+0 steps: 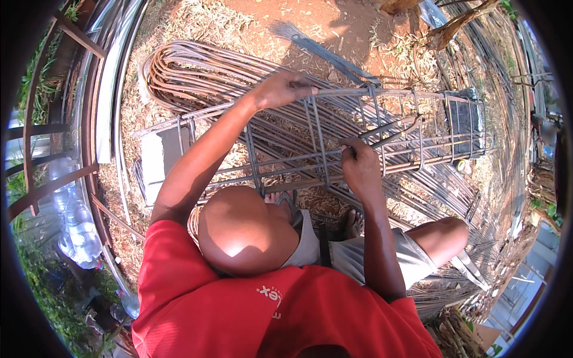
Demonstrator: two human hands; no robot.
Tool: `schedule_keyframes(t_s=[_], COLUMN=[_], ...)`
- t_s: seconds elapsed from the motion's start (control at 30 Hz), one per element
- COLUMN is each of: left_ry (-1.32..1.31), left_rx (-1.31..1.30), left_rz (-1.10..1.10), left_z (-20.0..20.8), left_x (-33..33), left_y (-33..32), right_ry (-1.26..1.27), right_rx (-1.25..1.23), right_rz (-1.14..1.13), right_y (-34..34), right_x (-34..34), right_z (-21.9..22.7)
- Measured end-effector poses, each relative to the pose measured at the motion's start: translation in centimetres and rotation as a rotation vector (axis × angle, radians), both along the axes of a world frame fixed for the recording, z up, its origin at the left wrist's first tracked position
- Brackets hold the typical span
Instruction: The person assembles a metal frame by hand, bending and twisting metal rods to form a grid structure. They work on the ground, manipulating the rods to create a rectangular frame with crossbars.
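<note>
Rebar cage [358, 140] lies across two grey blocks, over bare ground, in front of the seated person's knees. Left hand [285, 88] grips the cage's top bar. Right hand [360, 164] is clenched around a metal hook tool [391, 132] poked into the cage. Curved rebar bundle [197, 74] lies behind; plastic bottles [74, 224] sit far left.

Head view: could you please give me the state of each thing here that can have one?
Rebar cage: lying on its side, propped on blocks.
Left hand: gripping the cage's top bar.
Right hand: shut on a metal tool.
Bent rebar bundle: lying on the ground.
</note>
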State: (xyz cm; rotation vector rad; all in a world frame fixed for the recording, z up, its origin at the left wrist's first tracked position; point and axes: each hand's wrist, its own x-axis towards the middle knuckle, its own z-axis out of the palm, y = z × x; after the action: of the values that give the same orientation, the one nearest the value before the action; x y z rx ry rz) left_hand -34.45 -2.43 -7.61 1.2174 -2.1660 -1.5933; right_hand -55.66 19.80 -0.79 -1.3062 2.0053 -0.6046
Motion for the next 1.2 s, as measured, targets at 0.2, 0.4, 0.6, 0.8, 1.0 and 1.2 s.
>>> schedule_keyframes(t_s=[0.2, 0.4, 0.6, 0.8, 1.0, 1.2], left_ry=[0.124, 0.147, 0.251, 0.341, 0.366, 0.247], left_rx=[0.051, 0.148, 0.091, 0.109, -0.087, -0.13], left_rz=[0.033, 0.28, 0.376, 0.488, 0.449, 0.406], left_z=[-0.9, -0.9, -1.3, -0.4, 0.2, 2.3], left_x=[-0.1, -1.5, -1.7, -2.3, -1.7, 1.2], left_y=[-0.3, -0.4, 0.6, 0.3, 0.4, 3.1], right_ry=[-0.136, -0.304, -0.335, -0.262, -0.236, -0.187], right_rx=[-0.095, -0.248, -0.021, -0.169, -0.153, -0.151], right_rz=[-0.118, -0.12, -0.06, -0.097, -0.076, -0.047], right_y=[-6.1, -10.7, -7.9, -8.8, -9.9, -10.4], right_x=[1.8, 2.3, 1.3, 4.1, 3.6, 3.6], right_z=[-6.8, -8.8, -5.6, -5.4, -6.3, -7.2])
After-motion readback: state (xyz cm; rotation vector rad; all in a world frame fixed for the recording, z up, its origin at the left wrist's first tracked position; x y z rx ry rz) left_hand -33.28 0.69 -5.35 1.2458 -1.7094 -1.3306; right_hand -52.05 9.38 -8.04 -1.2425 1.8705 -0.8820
